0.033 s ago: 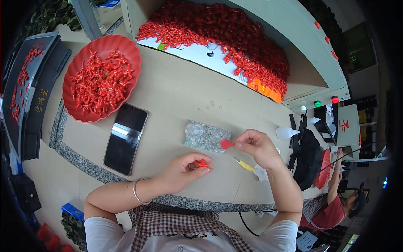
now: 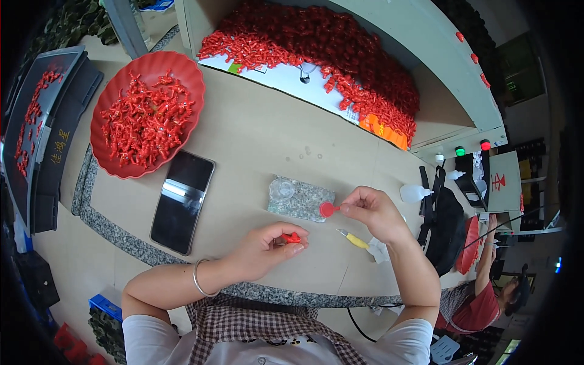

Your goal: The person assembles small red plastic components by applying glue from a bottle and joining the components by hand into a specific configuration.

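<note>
Both bare forearms enter from the lower edge and converge over the work surface. The left hand (image 2: 264, 248) lies low, palm turned inward, thumb and forefinger pinched together at the fingertips, the remaining fingers curled beneath; a thin bangle (image 2: 198, 278) circles the left wrist. The right hand (image 2: 372, 212) is held slightly higher and further forward, wrist bent, thumb and forefinger closed in a fine pinch pointing toward the left. The two hands are near but apart.
</note>
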Available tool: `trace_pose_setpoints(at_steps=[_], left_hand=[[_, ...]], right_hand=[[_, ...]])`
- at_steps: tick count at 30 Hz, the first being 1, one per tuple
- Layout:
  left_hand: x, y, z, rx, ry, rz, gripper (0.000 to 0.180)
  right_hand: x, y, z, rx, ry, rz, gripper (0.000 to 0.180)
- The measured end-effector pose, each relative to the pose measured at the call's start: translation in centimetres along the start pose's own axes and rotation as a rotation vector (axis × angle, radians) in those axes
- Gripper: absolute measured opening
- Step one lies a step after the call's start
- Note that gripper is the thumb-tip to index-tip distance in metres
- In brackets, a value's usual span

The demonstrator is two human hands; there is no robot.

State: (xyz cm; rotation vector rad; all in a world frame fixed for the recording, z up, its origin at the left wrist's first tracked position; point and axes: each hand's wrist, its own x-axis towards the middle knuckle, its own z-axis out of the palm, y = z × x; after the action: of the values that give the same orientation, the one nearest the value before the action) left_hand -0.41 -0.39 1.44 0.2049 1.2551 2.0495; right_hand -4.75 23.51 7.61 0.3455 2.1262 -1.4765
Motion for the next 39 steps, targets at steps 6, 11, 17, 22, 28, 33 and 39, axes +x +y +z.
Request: trace_pose_setpoints(at_steps=[6, 11, 17, 22, 28, 33, 39], left_hand=[[-0.2, 0.0, -0.2, 0.062, -0.009, -0.014, 0.024], [-0.2, -0.2, -0.4, 0.109, -0.04, 0.043, 0.026], [-0.1, 0.2, -0.4, 0.077, -0.043, -0.006, 0.026], [-0.1, 0.0, -0.5, 0.061, -0.045, -0.012, 0.027], [-0.2, 0.2, -0.4, 0.058, -0.03, -0.028, 0.028], [0.1, 0.3, -0.4, 0.046, -0.001, 0.003, 0.024], [0.2, 0.0, -0.7, -0.068, 0.01, 0.011, 0.028]], right_hand=[[1.0, -0.5, 0.2, -0.136, -0.05, 0.094, 0.009], [1.3, -0.8, 0.4, -0.171, -0.058, 0.119, 0.01], [1.5, -0.8, 0.5, -0.203, -0.043, 0.12, 0.01], [1.4, -0.8, 0.7, -0.198, -0.044, 0.093, 0.013], [0.7, -1.3, 1.0, -0.258, 0.004, 0.09, 0.009], [-0.6, -0.1, 0.3, -0.164, 0.038, -0.146, 0.007], [-2.7, 2.8, 2.4, -0.423, 0.317, -0.697, 0.013]])
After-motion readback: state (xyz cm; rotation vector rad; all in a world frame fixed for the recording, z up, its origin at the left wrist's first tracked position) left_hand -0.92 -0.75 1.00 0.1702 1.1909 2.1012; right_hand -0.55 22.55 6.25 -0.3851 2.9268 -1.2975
